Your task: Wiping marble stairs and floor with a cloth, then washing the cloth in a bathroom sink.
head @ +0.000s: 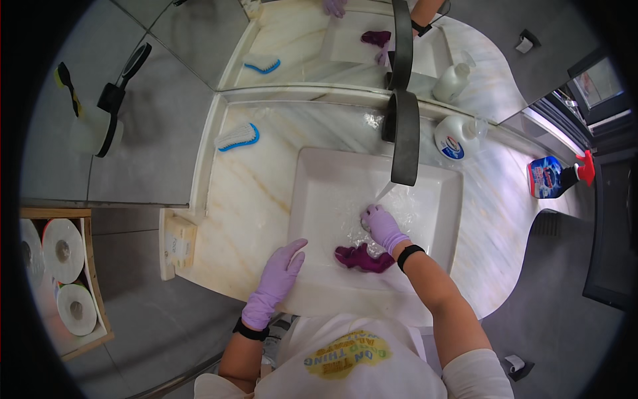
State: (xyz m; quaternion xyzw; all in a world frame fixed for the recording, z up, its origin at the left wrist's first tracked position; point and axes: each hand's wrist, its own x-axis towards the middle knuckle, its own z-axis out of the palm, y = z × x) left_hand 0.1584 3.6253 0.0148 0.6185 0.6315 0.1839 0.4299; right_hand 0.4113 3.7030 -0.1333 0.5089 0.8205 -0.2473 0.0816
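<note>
Both hands wear thin purple gloves. In the rectangular white sink (319, 199), my right hand (383, 224) is below the dark faucet (404, 139), where a stream of water falls beside its fingers. The fingers are curled down near the drain; whether they hold something cannot be told. A wet, crumpled maroon cloth (364, 258) lies on the sink's floor, close to my right wrist. My left hand (281, 267) is over the sink's front left edge, its thumb and fingers apart, holding nothing.
A blue brush with white bristles (238, 137) lies on the marble counter (249, 184), back left. Behind the sink at right stands a white detergent bottle (453, 138); a blue spray bottle (548, 177) lies farther right. A soft tissue pack (180, 242) sits at the left edge. A mirror rises behind.
</note>
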